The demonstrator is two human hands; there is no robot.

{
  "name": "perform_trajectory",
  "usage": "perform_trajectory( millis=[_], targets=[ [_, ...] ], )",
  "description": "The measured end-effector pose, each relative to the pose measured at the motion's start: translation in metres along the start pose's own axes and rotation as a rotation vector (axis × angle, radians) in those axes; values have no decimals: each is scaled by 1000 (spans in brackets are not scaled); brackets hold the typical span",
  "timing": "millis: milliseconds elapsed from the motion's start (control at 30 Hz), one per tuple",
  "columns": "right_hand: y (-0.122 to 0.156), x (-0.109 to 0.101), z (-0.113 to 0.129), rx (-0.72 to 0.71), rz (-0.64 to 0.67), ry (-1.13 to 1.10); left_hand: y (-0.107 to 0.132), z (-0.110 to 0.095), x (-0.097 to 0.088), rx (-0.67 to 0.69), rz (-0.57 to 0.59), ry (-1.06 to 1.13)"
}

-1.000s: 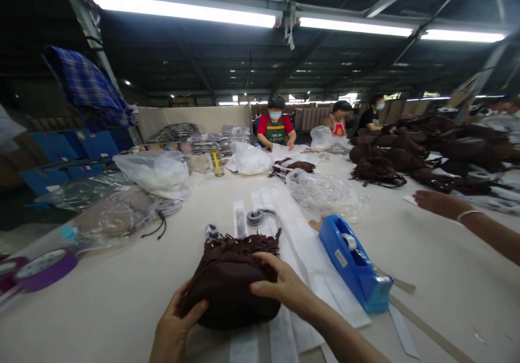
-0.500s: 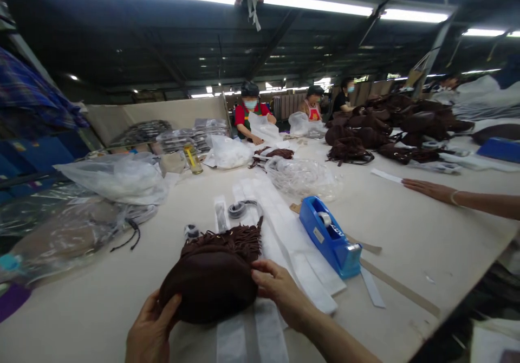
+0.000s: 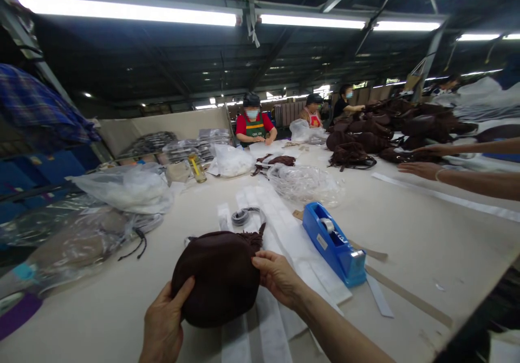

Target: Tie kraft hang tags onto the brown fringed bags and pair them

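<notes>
We are holding the dark brown bag [image 3: 217,279] over white strips [image 3: 275,330] on the worktop [image 3: 101,309], our left grip [image 3: 166,315] clasping one side, our right grip [image 3: 280,277] pinching the opposite edge. Its smooth, rounded panel is facing us; a ragged fringe [image 3: 255,237] is poking out behind (its remainder is hiding).

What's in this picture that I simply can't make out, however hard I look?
In the head view:
Dark brown fringed bag: its far side, hidden by its own body.
Left hand: fingertips hidden behind the bag.
Purple tape roll: cut off by the left edge.
Blue tape dispenser: any print on its white label is too small to read.
Co-worker's nearer forearm: cut off by the right edge.
</notes>
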State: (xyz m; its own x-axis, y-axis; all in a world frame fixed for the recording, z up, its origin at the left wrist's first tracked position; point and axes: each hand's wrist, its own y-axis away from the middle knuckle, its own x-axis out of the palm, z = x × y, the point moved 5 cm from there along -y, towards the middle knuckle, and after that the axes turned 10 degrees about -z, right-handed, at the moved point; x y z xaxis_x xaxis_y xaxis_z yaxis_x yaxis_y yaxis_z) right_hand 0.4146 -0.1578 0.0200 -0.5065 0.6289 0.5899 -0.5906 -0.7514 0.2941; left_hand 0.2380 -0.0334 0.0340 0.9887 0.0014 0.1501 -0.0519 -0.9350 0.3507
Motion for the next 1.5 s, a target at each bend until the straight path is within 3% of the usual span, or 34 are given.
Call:
perform_trajectory(
  millis=[233, 433, 533, 667, 967, 1233, 1500],
  targets=[
    [6, -2, -5, -128, -35, 150, -11, 11, -12, 49, -28, -34],
    [28, -2, -8, -307, -95, 416, -18, 26, -21, -39, -105, 60],
    [30, -6, -21, -275, -172, 359, -18, 30, -21, -69, -108, 89],
    [27, -8, -33, -227, -174, 209, -19, 32, -24, -109, -116, 97],
    [25, -1, -30, -270, -201, 45, -22, 31, -29, -96, -92, 12],
    [9, -2, -26, 11, -187, -28, -14, 29, -21, 83, 57, 6],
    [-6, -16, -33, 191, -81, -91, -3, 12, -9, -26, 307, 183]
  ],
)
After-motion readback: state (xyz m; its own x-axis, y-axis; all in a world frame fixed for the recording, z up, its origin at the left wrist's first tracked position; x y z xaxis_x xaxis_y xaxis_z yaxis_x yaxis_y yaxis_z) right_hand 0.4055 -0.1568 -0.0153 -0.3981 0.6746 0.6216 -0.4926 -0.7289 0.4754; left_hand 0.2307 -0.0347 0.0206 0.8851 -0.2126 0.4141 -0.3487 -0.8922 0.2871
